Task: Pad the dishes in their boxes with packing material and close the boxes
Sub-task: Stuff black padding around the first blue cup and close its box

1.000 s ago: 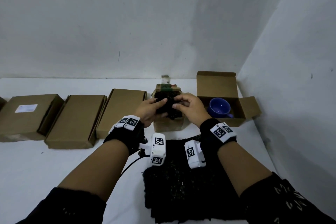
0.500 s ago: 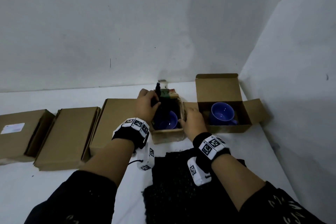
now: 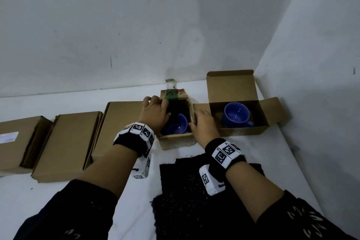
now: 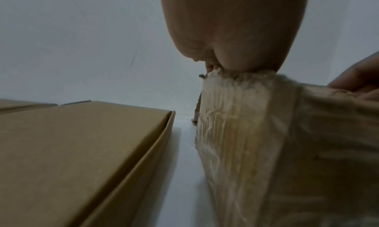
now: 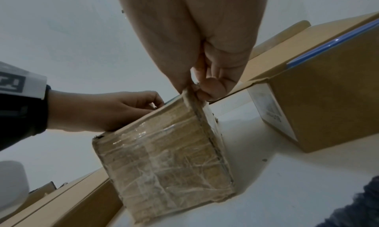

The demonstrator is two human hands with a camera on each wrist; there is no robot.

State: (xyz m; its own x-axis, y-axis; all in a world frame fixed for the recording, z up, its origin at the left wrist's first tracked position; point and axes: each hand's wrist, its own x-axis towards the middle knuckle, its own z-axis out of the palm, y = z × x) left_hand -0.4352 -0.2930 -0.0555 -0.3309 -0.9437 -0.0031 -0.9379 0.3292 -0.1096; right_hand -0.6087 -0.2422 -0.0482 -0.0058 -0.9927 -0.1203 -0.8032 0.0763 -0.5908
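Observation:
A small tape-wrapped cardboard box stands open in front of me with a blue cup inside. Black padding fills the space behind the cup. My left hand lies over the box's left rim, fingers bent down onto the padding at the far corner. My right hand pinches the box's right wall near its front corner, thumb against fingers. The right wrist view shows the taped box from below, and my left hand curled at its rim.
A second open box holding a blue cup stands at the right, near the side wall. Black packing sheets are stacked in front of me. Three closed cardboard boxes line the table to the left, the nearest beside my left wrist.
The black padding that both hands held above the box has gone down inside it. My left hand pushed in at the far corner; my right hand dropped to the box's right wall.

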